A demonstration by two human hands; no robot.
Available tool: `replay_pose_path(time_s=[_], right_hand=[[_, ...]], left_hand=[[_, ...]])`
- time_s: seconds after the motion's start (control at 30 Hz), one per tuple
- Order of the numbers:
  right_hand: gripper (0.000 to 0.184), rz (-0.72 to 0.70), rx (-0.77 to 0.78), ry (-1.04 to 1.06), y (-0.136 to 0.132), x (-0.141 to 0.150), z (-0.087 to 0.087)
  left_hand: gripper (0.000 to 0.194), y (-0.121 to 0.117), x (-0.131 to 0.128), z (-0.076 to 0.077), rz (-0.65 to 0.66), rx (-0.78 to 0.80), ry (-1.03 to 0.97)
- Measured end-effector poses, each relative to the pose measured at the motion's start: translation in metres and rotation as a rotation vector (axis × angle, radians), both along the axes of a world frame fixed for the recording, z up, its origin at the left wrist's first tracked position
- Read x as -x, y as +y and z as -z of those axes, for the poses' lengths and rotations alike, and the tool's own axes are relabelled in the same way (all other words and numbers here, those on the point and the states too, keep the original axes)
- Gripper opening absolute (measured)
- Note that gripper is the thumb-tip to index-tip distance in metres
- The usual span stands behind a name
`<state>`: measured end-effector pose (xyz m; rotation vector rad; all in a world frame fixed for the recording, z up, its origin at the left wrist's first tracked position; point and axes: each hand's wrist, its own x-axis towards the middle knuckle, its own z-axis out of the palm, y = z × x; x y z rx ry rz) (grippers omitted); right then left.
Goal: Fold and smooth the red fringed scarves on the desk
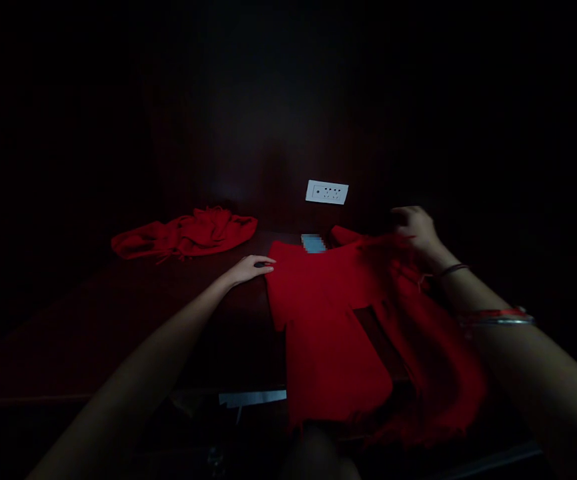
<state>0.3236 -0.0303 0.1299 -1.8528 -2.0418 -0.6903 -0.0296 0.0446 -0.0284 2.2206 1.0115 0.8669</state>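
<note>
A red fringed scarf lies partly folded on the dark table, with fringes hanging near the front edge. My left hand touches its left edge, fingers stretched out and slightly apart. To the right, my right hand is raised above the surface and a little blurred. Its fingers are bent over a fringed part of the same scarf, though the exact grip is hard to see. From below that hand, a loose length of the scarf curves down to the front. A second red scarf sits bunched up at the back left.
A white socket panel is on the dark back wall. Below it, a pixelated pale blue item lies behind the scarf. A pale strip shows beneath the table's front edge. Deep shadow hides both sides.
</note>
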Motion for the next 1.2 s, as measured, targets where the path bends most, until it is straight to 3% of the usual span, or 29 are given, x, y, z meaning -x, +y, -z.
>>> replay_pose_path(time_s=[0.1, 0.13, 0.2, 0.33, 0.43, 0.5, 0.57, 0.73, 0.83, 0.97, 1.07, 1.2], right_hand=[[0.03, -0.263, 0.227, -0.039, -0.002, 0.066, 0.037], [0.03, -0.365, 0.385, -0.091, -0.002, 0.083, 0.05], [0.038, -0.452, 0.566, -0.149, 0.0, 0.106, 0.075], [0.033, -0.467, 0.528, -0.126, 0.009, 0.108, 0.104], [0.027, -0.434, 0.377, -0.105, 0.018, 0.1, 0.104], [0.032, -0.368, 0.2, -0.131, 0.025, 0.1, 0.098], [0.039, -0.303, 0.124, -0.176, 0.033, 0.103, 0.092], [0.029, -0.244, 0.462, -0.254, 0.052, 0.101, 0.078], [0.03, -0.29, 0.448, -0.227, 0.057, 0.084, 0.065], [0.031, -0.288, 0.474, -0.24, 0.059, 0.063, 0.048], [0.032, -0.198, 0.478, -0.298, 0.056, 0.066, 0.053], [0.029, -0.233, 0.3, -0.364, 0.039, 0.087, 0.085]], left_hand=[[0.036, 0.002, 0.002, 0.0, -0.026, -0.003, -0.004], [0.035, 0.001, 0.004, -0.001, -0.026, -0.008, -0.001], [0.031, 0.0, 0.007, -0.003, -0.003, -0.008, -0.001], [0.026, -0.001, 0.009, -0.009, 0.051, 0.033, 0.013], [0.026, -0.004, 0.009, -0.012, 0.05, 0.067, 0.016], [0.024, -0.007, 0.01, -0.014, 0.043, 0.082, -0.036], [0.03, -0.011, 0.012, -0.017, 0.063, 0.125, -0.109], [0.051, -0.016, 0.016, -0.019, 0.125, 0.245, -0.078], [0.055, -0.012, 0.011, -0.016, 0.106, 0.226, -0.026], [0.046, -0.007, 0.0, -0.012, 0.048, 0.166, 0.011], [0.04, -0.009, -0.007, -0.01, -0.046, 0.059, 0.091], [0.037, -0.019, -0.006, -0.017, -0.176, -0.132, 0.212]])
